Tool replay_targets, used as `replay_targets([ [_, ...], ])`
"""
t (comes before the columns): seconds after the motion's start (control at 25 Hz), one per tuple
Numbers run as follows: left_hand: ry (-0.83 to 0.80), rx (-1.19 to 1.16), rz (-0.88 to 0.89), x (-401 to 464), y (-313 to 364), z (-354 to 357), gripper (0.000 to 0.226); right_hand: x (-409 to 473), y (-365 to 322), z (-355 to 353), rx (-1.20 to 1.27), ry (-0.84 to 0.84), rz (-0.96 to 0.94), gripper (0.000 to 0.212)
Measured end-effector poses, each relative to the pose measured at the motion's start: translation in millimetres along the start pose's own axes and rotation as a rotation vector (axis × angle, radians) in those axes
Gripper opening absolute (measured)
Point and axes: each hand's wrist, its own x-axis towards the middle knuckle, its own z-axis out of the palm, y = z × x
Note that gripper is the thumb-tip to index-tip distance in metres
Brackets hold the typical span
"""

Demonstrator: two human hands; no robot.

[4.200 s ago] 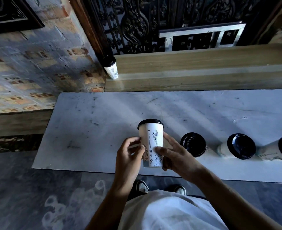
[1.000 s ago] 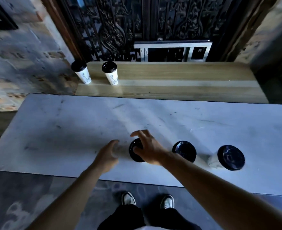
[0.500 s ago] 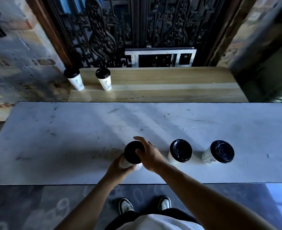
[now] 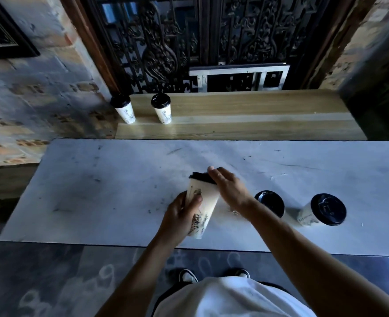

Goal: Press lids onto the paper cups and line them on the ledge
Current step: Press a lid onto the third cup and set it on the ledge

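Note:
A white printed paper cup [image 4: 206, 202] with a black lid [image 4: 200, 177] is lifted off the white marble table [image 4: 97, 191] and tilted away from me. My left hand [image 4: 179, 218] grips its lower body. My right hand [image 4: 228, 188] rests its fingers on the lid's right side. Two more lidded cups [image 4: 270, 203] [image 4: 326, 210] stand on the table to the right. On the wooden ledge [image 4: 246, 115] behind the table, two lidded cups [image 4: 123, 108] [image 4: 162, 108] stand side by side at the left end.
A dark ornate metal grille [image 4: 189, 42] rises behind the ledge, brick wall [image 4: 28, 99] at the left. The ledge runs on to the right of the two cups. My shoes [image 4: 187, 275] show below the table's near edge.
One second ago both hands reached for the leftmost table cup. They closed on it, and now it is raised off the table and tilted, left hand on its body, right hand on the lid.

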Motion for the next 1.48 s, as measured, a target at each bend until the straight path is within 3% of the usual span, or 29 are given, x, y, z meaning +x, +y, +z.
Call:
replay_targets([
  [0.08,-0.025,-0.037,-0.073,-1.9,12.8,5.8,0.050,7.2,-5.7,-9.2,0.022,0.017,-0.001,0.064],
  [0.2,-0.057,-0.116,-0.158,-5.4,26.0,13.7,0.060,14.3,-10.1,-23.7,0.123,-0.111,-0.053,0.029],
  [0.28,-0.121,-0.128,-0.146,-9.7,33.3,18.1,0.053,10.9,-16.4,-34.1,0.198,-0.259,-0.004,0.037],
  [0.4,-0.242,-0.126,-0.110,-11.3,40.4,21.4,0.032,8.5,-19.2,-43.8,0.123,-0.398,-0.026,0.047],
  [0.6,-0.229,-0.162,-0.144,-5.7,43.9,18.3,0.042,7.8,-19.4,-41.5,0.222,-0.441,-0.030,0.040],
  [0.76,-0.200,-0.156,-0.163,-1.3,41.6,22.1,0.050,7.3,-18.8,-41.3,0.140,-0.415,-0.135,0.032],
  [1.0,-0.175,-0.149,-0.193,-5.3,35.3,30.3,0.053,-3.0,-9.1,-28.6,0.292,-0.291,-0.039,0.039],
  [1.2,-0.028,-0.152,-0.317,-3.1,33.7,42.2,0.035,3.0,10.4,-14.0,0.697,-0.050,0.255,0.045],
  [1.36,0.081,-0.438,-0.498,-0.1,42.7,41.4,0.037,-16.8,23.1,-0.1,0.764,-0.078,0.284,0.042],
  [1.48,0.088,-0.519,-0.532,-0.6,39.0,42.1,0.035,-29.4,31.5,7.8,0.789,-0.096,0.322,0.046],
])
